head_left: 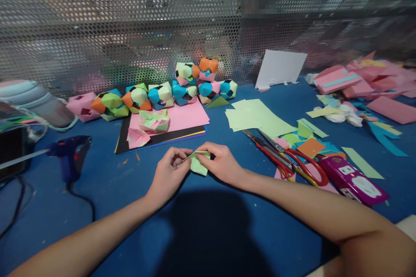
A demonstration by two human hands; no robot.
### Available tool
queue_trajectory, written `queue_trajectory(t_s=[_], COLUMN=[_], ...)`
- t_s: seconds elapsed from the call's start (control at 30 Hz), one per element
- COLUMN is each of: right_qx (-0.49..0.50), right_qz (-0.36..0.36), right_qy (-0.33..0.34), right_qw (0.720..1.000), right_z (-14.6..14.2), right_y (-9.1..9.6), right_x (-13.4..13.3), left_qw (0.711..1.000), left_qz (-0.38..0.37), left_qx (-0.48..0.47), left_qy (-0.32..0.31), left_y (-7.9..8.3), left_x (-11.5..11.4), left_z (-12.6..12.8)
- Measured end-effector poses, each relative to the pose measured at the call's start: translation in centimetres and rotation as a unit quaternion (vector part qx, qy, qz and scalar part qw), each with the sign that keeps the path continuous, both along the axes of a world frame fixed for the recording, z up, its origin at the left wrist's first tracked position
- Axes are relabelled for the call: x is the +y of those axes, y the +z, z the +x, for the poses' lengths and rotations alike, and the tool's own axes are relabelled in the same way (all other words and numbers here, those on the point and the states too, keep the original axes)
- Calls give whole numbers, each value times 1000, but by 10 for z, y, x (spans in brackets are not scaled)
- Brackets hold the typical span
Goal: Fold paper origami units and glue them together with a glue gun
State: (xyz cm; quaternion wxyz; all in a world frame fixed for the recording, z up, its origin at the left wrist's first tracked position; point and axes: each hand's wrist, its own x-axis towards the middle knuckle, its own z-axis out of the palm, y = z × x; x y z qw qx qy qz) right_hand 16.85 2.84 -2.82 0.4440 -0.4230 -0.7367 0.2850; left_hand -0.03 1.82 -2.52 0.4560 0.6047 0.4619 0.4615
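Observation:
A small folded piece of light green paper [199, 166] is held between my two hands above the blue table. My left hand [171, 172] pinches its left corner between thumb and fingers. On the other side, my right hand [223, 163] grips the upper right part, with the thumb pressed on the front. Part of the paper is hidden behind my fingers. Just beyond my hands lies a stack of coloured paper [190, 119], pink on top of black. A partly assembled green and pink folded paper piece [154, 121] rests on it.
Several multicoloured folded paper balls [138, 98] line the back by a perforated metal screen [130, 21]. At left is a blue glue gun [72, 156]. To the right lie green sheets [260, 114], red-handled scissors [308, 166], a purple case [352, 179] and paper scraps [311, 148].

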Motion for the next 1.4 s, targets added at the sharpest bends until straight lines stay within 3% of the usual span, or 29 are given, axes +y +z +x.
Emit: queue_trajectory(t_s=[0.1, 0.3, 0.6, 0.7, 0.8, 0.93, 1.13, 1.4], right_qx=[-10, -20, -26, -11, 6, -28, -36, -48], right_qz=[36, 3, 30, 16, -18, -32, -15, -42], right_qy=[31, 7, 46, 55, 35, -8, -7, -11], right_qw=[999, 1000, 998, 998, 999, 999, 999, 998], right_z=[0, -1, 2, 2, 2, 0, 0, 1], right_y=[-3, 1, -2, 0, 3, 2, -3, -2], right_x=[-1, -4, 0, -1, -1, 0, 2, 1], left_qw=[999, 1000, 999, 997, 997, 998, 999, 998], left_qz=[-14, -11, -7, 24, 47, 24, -28, -36], left_qx=[30, 25, 50, 70, 66, 32, 25, 56], left_qy=[-22, 14, 4, -9, 20, 52, 28, 16], left_y=[0, 6, 2, 5, 6, 5, 3, -1], left_x=[1, 1, 2, 2, 2, 1, 1, 4], left_z=[0, 0, 1, 0, -2, -2, 2, 0])
